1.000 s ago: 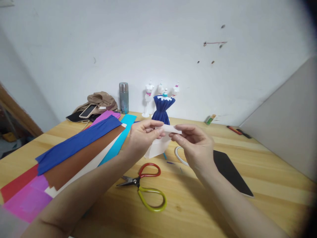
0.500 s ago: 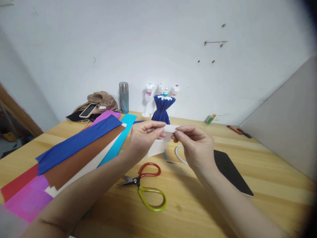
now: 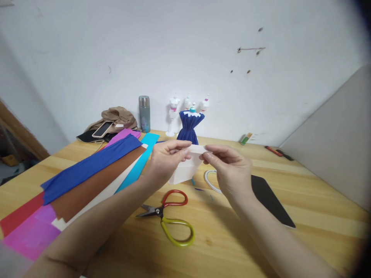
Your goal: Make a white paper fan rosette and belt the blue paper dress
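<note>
My left hand (image 3: 164, 163) and my right hand (image 3: 233, 172) pinch a piece of white paper (image 3: 185, 172) between thumbs and fingers. It is held up above the table, with a narrow, folded-looking band along the top edge between the fingertips. Whether band and lower part are one sheet I cannot tell for certain. Below the hands lie scissors (image 3: 159, 211) with one red and one yellow handle, blades parted and pointing left. Just behind the paper stands a small mannequin in a pleated dark blue dress (image 3: 189, 126) with a white collar.
Several coloured sheets, a blue one (image 3: 92, 166) on top, fan out at left. A phone (image 3: 102, 129), brown cloth (image 3: 120, 116) and flask (image 3: 144, 114) stand behind. Bare white mannequins (image 3: 174, 110) line the wall. A white ring-shaped handle (image 3: 209, 181) and black board (image 3: 271, 200) lie right.
Both hands keep their pinch on the white paper. The fingertips have drawn slightly apart, the left one shifting a little left. The rest of the table looks the same.
</note>
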